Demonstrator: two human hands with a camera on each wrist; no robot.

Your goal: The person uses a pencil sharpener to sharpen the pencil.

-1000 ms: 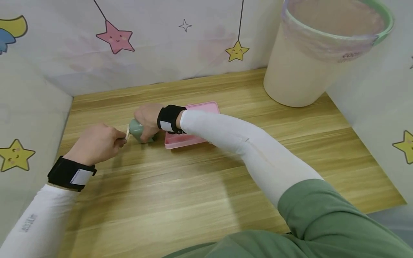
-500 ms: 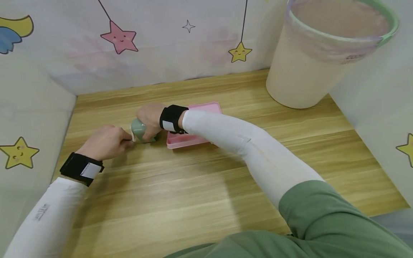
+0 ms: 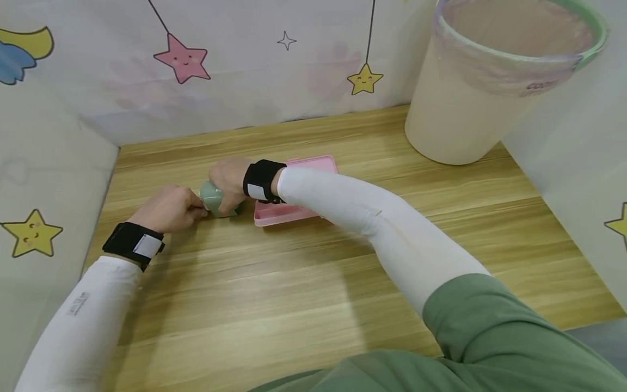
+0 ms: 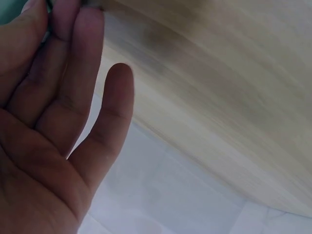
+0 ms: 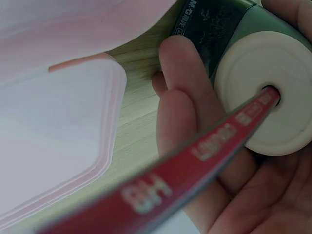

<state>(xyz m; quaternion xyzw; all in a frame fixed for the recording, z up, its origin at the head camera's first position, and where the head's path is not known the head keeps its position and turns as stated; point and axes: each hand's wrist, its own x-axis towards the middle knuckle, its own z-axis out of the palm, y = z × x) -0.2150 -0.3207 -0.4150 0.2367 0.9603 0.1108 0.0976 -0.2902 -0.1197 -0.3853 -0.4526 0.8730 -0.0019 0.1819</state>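
The green sharpener (image 3: 211, 197) sits on the bench (image 3: 274, 294), toward its left side, just left of the pink case (image 3: 315, 163). A red pencil (image 5: 170, 170) marked HB is inserted in the hole of its cream disc (image 5: 292, 112).

Handling, as judged: the body is light, stiff and smooth, liable to slide or twist unless braced. The pencil is rigid but slender, and a sideways knock could snap its point. Recommended hold: around the body for bracing, clear of the disc and pencil.

The right hand (image 3: 230, 177) conforms: its fingers curl round the body, with the pencil projecting past the palm. The left hand (image 3: 168, 209) is at the opposite end; thumb and forefinger are brought together and appear to pinch the crank, which they hide. The little finger stands apart.

The case lies open. A lined bin (image 3: 450, 120) stands at rear right, well apart.
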